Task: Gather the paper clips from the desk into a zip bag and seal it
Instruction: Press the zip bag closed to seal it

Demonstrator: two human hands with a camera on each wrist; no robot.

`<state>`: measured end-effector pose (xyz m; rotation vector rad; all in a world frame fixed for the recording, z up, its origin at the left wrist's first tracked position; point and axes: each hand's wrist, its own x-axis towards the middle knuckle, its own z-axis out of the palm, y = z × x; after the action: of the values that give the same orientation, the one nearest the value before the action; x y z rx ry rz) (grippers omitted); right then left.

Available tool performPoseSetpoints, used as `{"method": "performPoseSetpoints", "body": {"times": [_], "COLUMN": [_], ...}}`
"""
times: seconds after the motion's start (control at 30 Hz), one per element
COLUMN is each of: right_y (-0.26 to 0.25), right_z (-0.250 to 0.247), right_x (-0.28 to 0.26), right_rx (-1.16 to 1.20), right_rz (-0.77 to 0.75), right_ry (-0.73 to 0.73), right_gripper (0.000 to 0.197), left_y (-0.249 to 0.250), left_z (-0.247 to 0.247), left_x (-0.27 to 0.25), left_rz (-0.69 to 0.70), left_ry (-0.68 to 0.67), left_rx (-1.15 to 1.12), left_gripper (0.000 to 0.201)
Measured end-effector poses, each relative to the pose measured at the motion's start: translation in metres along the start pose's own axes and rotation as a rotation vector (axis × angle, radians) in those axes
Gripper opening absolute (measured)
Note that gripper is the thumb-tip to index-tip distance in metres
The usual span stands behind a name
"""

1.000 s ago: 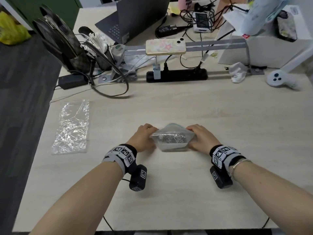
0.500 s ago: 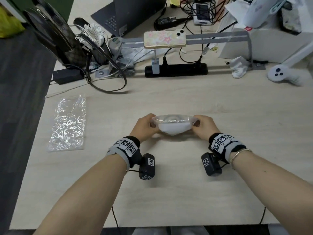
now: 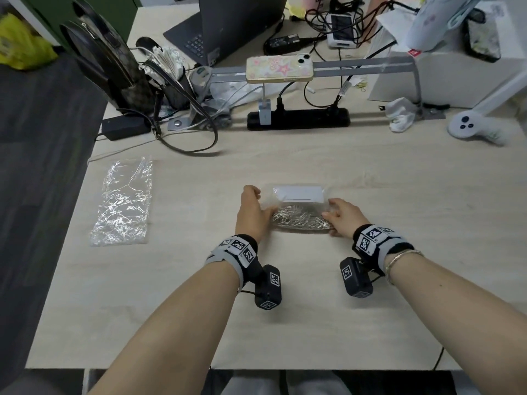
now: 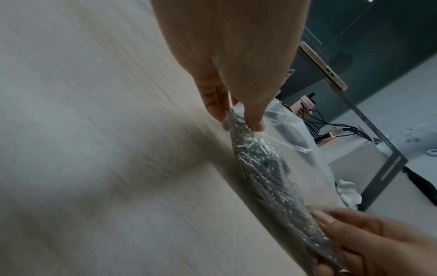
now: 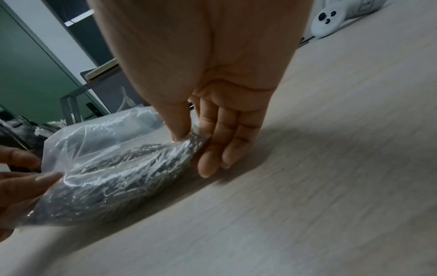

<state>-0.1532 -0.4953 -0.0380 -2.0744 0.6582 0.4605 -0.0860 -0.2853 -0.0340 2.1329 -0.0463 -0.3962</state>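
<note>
A clear zip bag (image 3: 299, 208) with a white label lies flat on the desk (image 3: 285, 309), its near half filled with a heap of silver paper clips (image 3: 299, 219). My left hand (image 3: 265, 212) pinches the bag's left end; in the left wrist view the thumb and fingers (image 4: 255, 121) close on the plastic beside the clips (image 4: 267, 173). My right hand (image 3: 330, 220) holds the right end. In the right wrist view its thumb sits on top and its fingers (image 5: 212, 164) lie behind the bag (image 5: 113, 168). Whether the zip strip is closed cannot be seen.
A crumpled clear plastic sheet (image 3: 122, 202) lies at the left. Along the back stand a black power strip (image 3: 298, 118), a phone (image 3: 279, 69) on a grey bar, a handbag with a looped strap (image 3: 185, 138) and a white controller (image 3: 467, 128).
The bag was held up between both hands just above the desk. It now lies flat on the desk with the label facing up, both hands still at its ends.
</note>
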Motion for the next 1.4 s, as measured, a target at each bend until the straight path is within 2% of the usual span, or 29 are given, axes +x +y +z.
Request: {"method": "performPoseSetpoints", "body": {"times": [0.07, 0.13, 0.23, 0.37, 0.47, 0.57, 0.73, 0.87, 0.97, 1.17, 1.4], "right_y": [-0.001, 0.001, 0.006, 0.01, 0.007, -0.004, -0.036, -0.069, -0.093, -0.137, -0.183], "right_z": [-0.002, -0.005, -0.007, -0.007, -0.011, -0.019, -0.026, -0.018, -0.005, 0.04, 0.117], "right_x": [-0.002, -0.003, -0.006, -0.007, -0.012, -0.02, -0.035, -0.047, -0.052, -0.054, -0.045], "right_rx": [-0.102, -0.215, -0.256, -0.325, -0.294, -0.242, -0.196, -0.181, -0.182, -0.206, -0.248], "right_rz": [-0.045, -0.113, -0.12, -0.129, -0.123, -0.172, -0.311, -0.402, -0.447, -0.468, -0.417], "right_ry": [0.035, 0.061, 0.019, -0.001, 0.019, 0.069, 0.133, 0.135, 0.098, 0.01, -0.034], "right_gripper": [0.048, 0.047, 0.049, 0.052, 0.06, 0.055, 0.038, 0.027, 0.023, 0.022, 0.023], "left_y": [0.0, -0.003, -0.009, -0.007, -0.001, 0.009, 0.034, 0.037, 0.028, -0.005, -0.077], "left_z": [0.002, 0.003, 0.002, -0.002, -0.003, -0.007, -0.021, -0.039, -0.063, -0.131, -0.224], "left_x": [-0.005, -0.007, -0.012, -0.023, -0.027, -0.029, -0.038, -0.044, -0.046, -0.046, -0.039], "left_rz": [0.025, 0.037, 0.006, -0.028, -0.048, -0.03, -0.006, 0.044, 0.013, -0.036, -0.116], "left_ry": [0.005, -0.043, -0.156, -0.222, -0.263, -0.224, -0.251, -0.225, -0.223, -0.123, -0.041], "left_rx": [0.099, 0.194, 0.355, 0.636, 0.604, 0.525, 0.308, 0.29, 0.278, 0.176, 0.295], "left_gripper": [0.029, 0.02, 0.035, 0.041, 0.05, 0.052, 0.04, 0.026, 0.021, 0.021, 0.029]}}
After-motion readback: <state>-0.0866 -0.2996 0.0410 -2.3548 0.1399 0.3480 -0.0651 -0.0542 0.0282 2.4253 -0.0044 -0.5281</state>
